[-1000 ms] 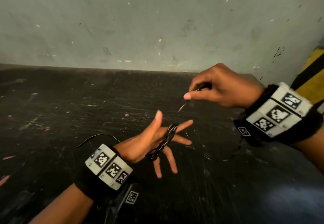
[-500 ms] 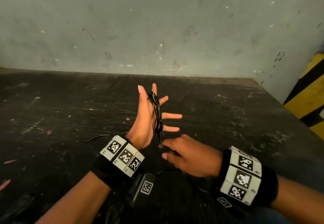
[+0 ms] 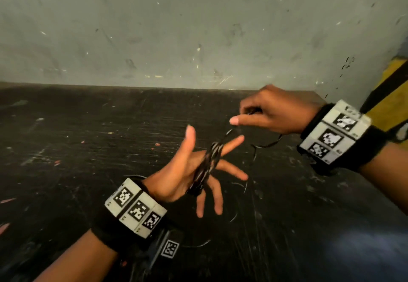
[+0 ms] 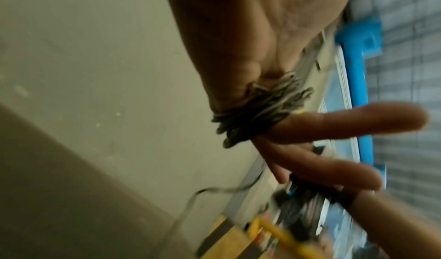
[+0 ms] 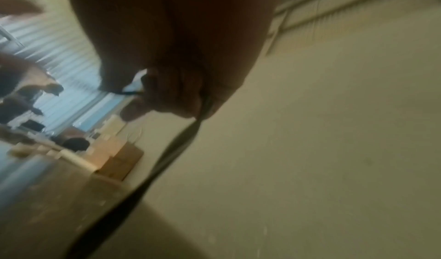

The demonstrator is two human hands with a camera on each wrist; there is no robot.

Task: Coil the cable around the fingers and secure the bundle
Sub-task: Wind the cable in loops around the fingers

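My left hand is spread open above the dark table, palm turned right, fingers splayed. A thin black cable coil is wound in several turns around the bases of its fingers; in the left wrist view the coil sits tight below the straight fingers. My right hand hovers up and to the right, pinching the loose cable strand, which runs down to the coil. In the right wrist view the strand leaves the curled fingers and trails down, blurred.
The black scratched table stretches left and forward, meeting a grey wall at the back. A yellow and black striped post stands at the right edge. Slack cable lies on the table under the hands.
My right hand has swung from low beside the left wrist up to the right, carrying the strand round. My left hand has tipped from upright to pointing right and down.
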